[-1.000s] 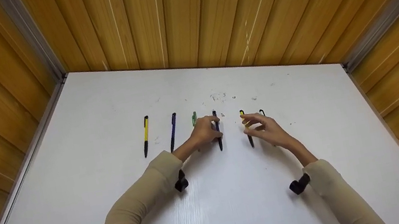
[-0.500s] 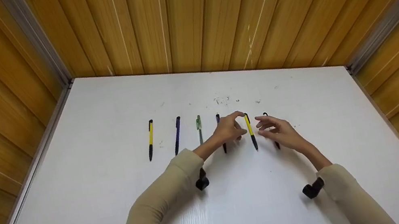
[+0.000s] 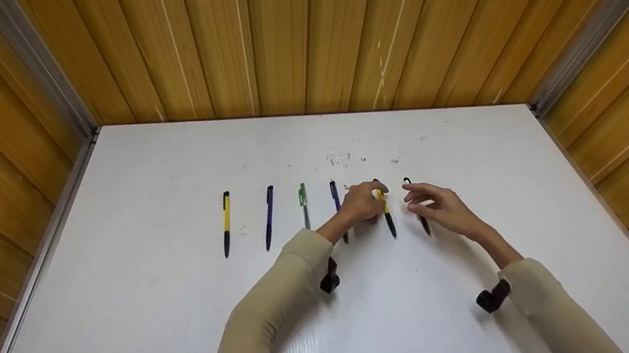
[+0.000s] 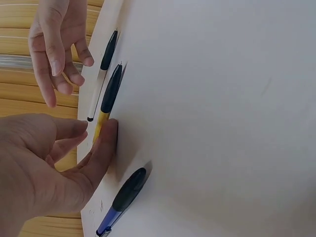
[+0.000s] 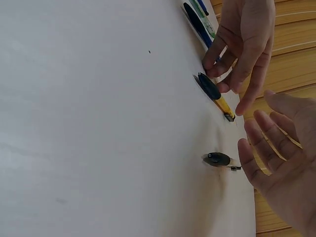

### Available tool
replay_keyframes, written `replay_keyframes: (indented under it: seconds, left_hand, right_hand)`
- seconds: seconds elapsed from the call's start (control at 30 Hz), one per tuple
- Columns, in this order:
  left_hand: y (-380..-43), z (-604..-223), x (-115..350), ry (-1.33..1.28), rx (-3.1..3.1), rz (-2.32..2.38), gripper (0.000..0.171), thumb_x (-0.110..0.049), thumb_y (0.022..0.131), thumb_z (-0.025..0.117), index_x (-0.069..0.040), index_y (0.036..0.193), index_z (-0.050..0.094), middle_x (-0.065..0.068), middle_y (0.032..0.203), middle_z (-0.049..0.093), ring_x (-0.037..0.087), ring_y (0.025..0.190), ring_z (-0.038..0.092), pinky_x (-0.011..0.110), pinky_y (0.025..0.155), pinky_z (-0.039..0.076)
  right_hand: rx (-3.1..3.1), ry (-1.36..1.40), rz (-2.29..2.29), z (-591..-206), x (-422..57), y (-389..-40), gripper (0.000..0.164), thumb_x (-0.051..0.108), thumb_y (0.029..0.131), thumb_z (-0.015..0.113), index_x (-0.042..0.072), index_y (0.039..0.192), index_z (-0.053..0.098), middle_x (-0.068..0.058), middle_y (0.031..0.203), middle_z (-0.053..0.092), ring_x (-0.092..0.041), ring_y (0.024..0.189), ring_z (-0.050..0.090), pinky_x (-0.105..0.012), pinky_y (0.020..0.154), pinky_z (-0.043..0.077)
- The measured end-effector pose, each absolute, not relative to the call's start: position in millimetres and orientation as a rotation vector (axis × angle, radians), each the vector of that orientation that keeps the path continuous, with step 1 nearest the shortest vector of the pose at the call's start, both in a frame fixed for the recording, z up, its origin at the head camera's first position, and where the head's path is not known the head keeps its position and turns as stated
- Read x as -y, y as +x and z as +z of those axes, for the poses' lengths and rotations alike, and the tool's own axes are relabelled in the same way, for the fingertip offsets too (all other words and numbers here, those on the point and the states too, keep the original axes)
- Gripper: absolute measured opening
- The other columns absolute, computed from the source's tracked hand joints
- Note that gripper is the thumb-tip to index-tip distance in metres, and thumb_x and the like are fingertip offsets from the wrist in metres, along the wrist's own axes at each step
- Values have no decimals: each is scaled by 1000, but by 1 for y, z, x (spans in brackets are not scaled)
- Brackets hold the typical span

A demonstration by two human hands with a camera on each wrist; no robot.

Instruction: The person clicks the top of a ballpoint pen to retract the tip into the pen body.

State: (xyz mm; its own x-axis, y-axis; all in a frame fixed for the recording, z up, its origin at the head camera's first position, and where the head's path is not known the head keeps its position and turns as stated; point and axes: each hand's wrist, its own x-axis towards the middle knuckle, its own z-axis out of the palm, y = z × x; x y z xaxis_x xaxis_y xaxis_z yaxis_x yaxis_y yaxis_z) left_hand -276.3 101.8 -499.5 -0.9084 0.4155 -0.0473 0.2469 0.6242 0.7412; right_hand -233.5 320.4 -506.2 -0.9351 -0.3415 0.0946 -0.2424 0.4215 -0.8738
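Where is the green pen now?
In the head view, just left of centre: the green pen lies third from the left, between the left blue pen and the right blue pen.

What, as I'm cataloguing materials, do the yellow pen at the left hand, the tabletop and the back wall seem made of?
Yellow pen: likely smooth plastic, from its even colour; its black grip may be rubber.
Tabletop: perhaps laminated board, satin white; streaks show in its soft glare.
Back wall: wood or printed imitation, with a slight sheen; grain shows but can't settle it.
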Motion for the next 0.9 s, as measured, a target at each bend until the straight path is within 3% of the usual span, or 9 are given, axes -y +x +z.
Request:
replay_keyframes:
  seconds: [0.2, 0.47, 0.63, 0.9]
  left_hand:
    - [-275, -499, -110, 490, -2664, 1093, 24, -15, 99, 63, -9, 118, 76, 8, 131, 70, 23, 104, 66, 31, 82, 56]
    - [-274, -502, -118, 421, -2715, 1033, 15, -25, 93, 76, -11, 97, 79, 3, 103, 76, 12, 75, 61, 21, 57, 42]
    - [-275, -502, -125, 343, -2801, 915, 17, -27, 93, 75, -10, 93, 75, 3, 94, 75, 14, 74, 62, 27, 62, 50]
    - [-281, -498, -137, 251, -2907, 727, 11, -10, 92, 68, -7, 102, 73, 9, 102, 76, 20, 86, 71, 38, 72, 63]
  right_hand:
    - [-2613, -509, -1547, -506, -335, -230, 43, 3, 98, 66, -11, 138, 55, -32, 118, 64, -5, 103, 64, -13, 87, 54]
    - [-2606, -498, -1579, -505, -345, -229, 44, 6, 98, 66, -11, 138, 55, -32, 118, 64, -5, 102, 65, -12, 87, 54]
    - [-2631, -476, -1538, -507, -349, -228, 44, 8, 99, 66, -9, 138, 56, -29, 117, 66, -4, 101, 65, -12, 85, 54]
    - [-2646, -451, -1517, -512, -353, -224, 43, 10, 99, 67, -8, 137, 57, -28, 116, 67, -6, 99, 67, -18, 80, 59]
